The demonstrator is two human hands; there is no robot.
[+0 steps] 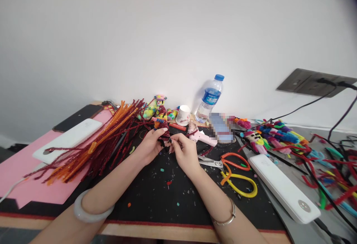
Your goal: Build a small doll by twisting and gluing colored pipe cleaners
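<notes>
My left hand (152,145) is closed around a small dark red, glittery pipe-cleaner figure (164,126), held above the black mat. Thumb and fingertips of my right hand (184,151) pinch a small dark piece at the figure's lower end; its exact form is partly hidden by the fingers. To the left lies a big bundle of dark red and orange pipe cleaners (111,140). A pink glue gun (203,137) rests just beyond my right hand. Scissors with orange and yellow handles (240,188) lie to the right of my right wrist, blades pointing left.
A water bottle (210,99) and a paper cup (183,115) stand by the wall. Finished pipe-cleaner dolls (256,140) lie at the right among loose pipe cleaners and cables. White power banks (284,188) flank the black mat (156,199), which carries scattered scraps. Pink paper (16,173) lies at left.
</notes>
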